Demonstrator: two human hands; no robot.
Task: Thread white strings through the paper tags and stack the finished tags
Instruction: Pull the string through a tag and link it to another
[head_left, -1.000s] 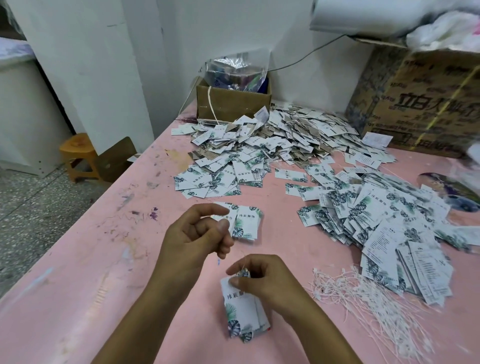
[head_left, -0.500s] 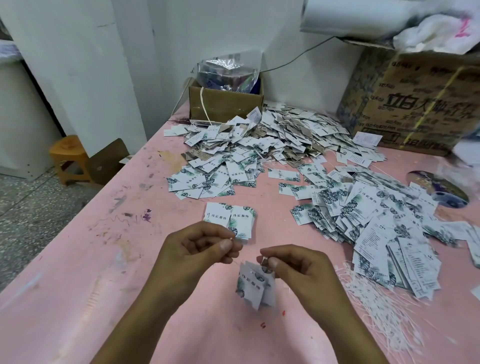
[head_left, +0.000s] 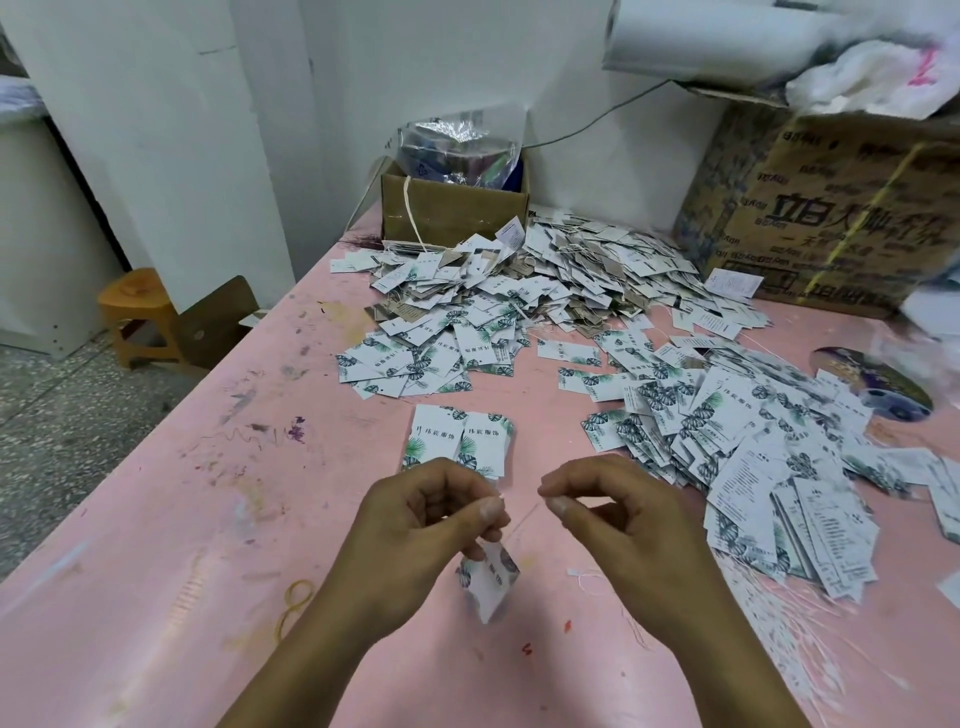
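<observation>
The pink table (head_left: 182, 519) carries the tag heap (head_left: 545, 280) beyond my hands. My left hand (head_left: 431, 525) and right hand (head_left: 628, 519) are curled, the tag (head_left: 488, 582) dangling just under the left. Each pinches an end of one white string (head_left: 525, 515). A jerk could tear the hole or free the string.

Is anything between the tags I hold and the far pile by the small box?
Only two flat tags lie on the pink table between the held tags and the far pile; nothing tall blocks the way.
</observation>
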